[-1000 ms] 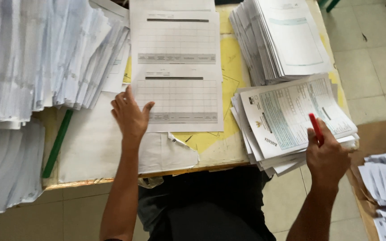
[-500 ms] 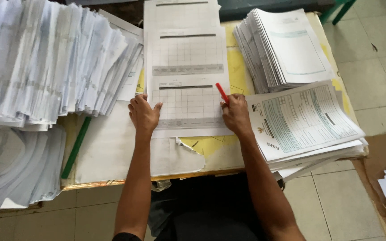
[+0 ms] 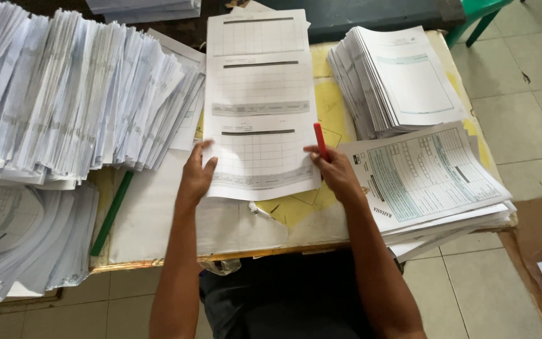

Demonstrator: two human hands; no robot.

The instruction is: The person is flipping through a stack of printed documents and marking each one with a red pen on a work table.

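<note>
Head view looks straight down on a bench (image 3: 296, 229) crowded with paper, and the thing both hands attend to is the long printed form (image 3: 261, 103) lying in the middle of it. That sheet runs lengthwise away from the person, its long axis pointing from the near edge of the bench toward the far edge, with ruled grids and dark bars across it. Its near short edge lies just ahead of the hands.

The left hand (image 3: 197, 174) rests at the sheet's near left corner, fingers spread flat and open, thumb lapping onto the paper; it pins or steadies rather than pinches. The right hand (image 3: 334, 172) sits at the near right corner, its grip closed around a red pen (image 3: 320, 140) that stands up and away from the fingers, pointing along the same axis as the sheet. Whether the fingertips of that hand also press the paper I cannot tell for sure, since the knuckles hide them.

So the form lies ahead of and between the two hands, each about equally near its own corner.

To the right, touching or nearly touching the right wrist, a fanned stack of green-printed forms (image 3: 431, 179) overhangs the bench edge; behind it sits a second tidy stack (image 3: 403, 81). To the left a large slumped heap of sheets (image 3: 64, 100) leans across the bench, with a green ruler-like strip (image 3: 111, 213) beside it.
</note>
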